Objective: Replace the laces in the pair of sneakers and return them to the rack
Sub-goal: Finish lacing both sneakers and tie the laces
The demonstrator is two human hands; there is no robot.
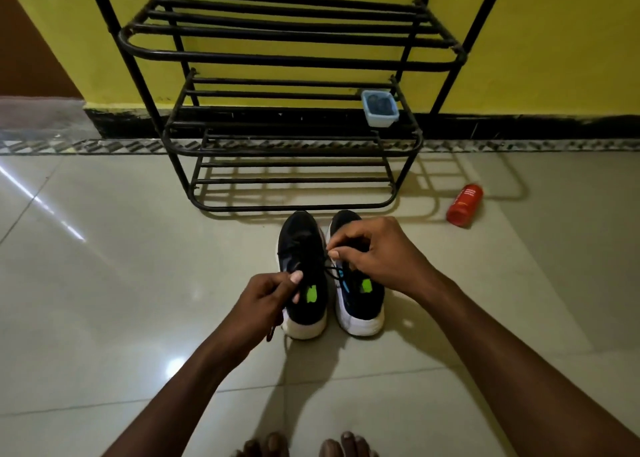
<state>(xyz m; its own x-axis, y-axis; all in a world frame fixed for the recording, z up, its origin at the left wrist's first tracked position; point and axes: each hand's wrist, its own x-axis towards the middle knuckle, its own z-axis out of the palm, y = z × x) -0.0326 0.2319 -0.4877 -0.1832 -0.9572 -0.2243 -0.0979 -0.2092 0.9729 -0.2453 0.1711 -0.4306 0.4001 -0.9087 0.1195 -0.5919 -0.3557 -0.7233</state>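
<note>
Left hand (272, 295) and right hand (377, 252) each pinch the black lace (331, 271), apparently from the left sneaker (300, 245); the lace runs crosswise between them.

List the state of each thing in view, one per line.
Left sneaker: upright on floor.
Right sneaker: upright on floor, beside it.
Lace: stretched between both hands.
Left hand: pinching lace.
Right hand: pinching lace.
Rack: visible shelves hold no shoes.
Tub: on rack shelf.
Bottle: lying on floor.
</note>
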